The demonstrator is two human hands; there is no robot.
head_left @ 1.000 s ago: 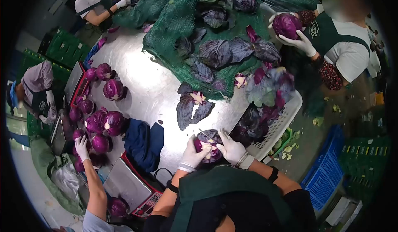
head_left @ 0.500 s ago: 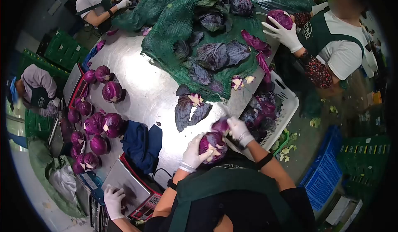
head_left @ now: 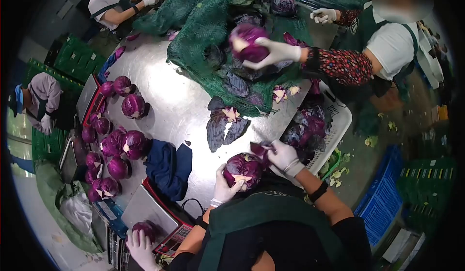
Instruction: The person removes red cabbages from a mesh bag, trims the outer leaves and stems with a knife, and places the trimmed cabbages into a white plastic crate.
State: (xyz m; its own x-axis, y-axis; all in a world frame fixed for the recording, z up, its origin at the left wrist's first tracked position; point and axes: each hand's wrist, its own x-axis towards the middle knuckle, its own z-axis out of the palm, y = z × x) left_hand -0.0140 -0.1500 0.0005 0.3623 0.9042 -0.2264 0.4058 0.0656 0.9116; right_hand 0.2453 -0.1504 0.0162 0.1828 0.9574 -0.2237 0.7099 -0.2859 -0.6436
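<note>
At the near edge of the metal table, my left hand (head_left: 225,185), in a white glove, is closed round the side of a red cabbage (head_left: 246,167). The cabbage's pale cut stem end faces me. On its right, my gloved right hand (head_left: 285,156) pinches a dark purple cabbage leaf (head_left: 259,149) beside the head. Just beyond lie dark outer leaves with a pale stem piece (head_left: 231,114). A white crate (head_left: 342,121) full of purple leaves stands right of my right hand.
Several red cabbages (head_left: 135,144) and a blue cloth (head_left: 168,167) lie left. Another person's gloved hand (head_left: 140,249) touches a cabbage (head_left: 147,231) on the scale (head_left: 149,212). A co-worker's hand (head_left: 276,53) holds a cabbage (head_left: 249,43) over green netting (head_left: 193,53).
My right hand has shifted slightly right with the leaf; the cabbage in my left hand has turned slightly. The right co-worker's cabbage has moved left over the netting. A cabbage now sits on the scale.
</note>
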